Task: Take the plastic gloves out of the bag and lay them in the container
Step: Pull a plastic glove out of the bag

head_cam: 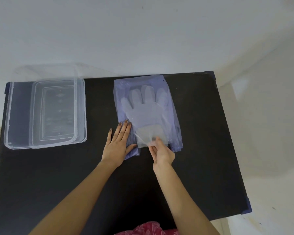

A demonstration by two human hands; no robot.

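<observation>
A clear container (46,114) is seen at 9 o'clock on the black table (202,150), its lid (8,116) lying beneath it. Toward the centre, the left hand (119,143) is laid flat, fingers spread, pressing the bag's near-left corner. The translucent bluish bag (171,116) is spread at 12 o'clock, the plastic gloves (146,106) visible inside, fingers pointing away. At its near edge, thin film is pinched between the fingertips of the right hand (161,153).
</observation>
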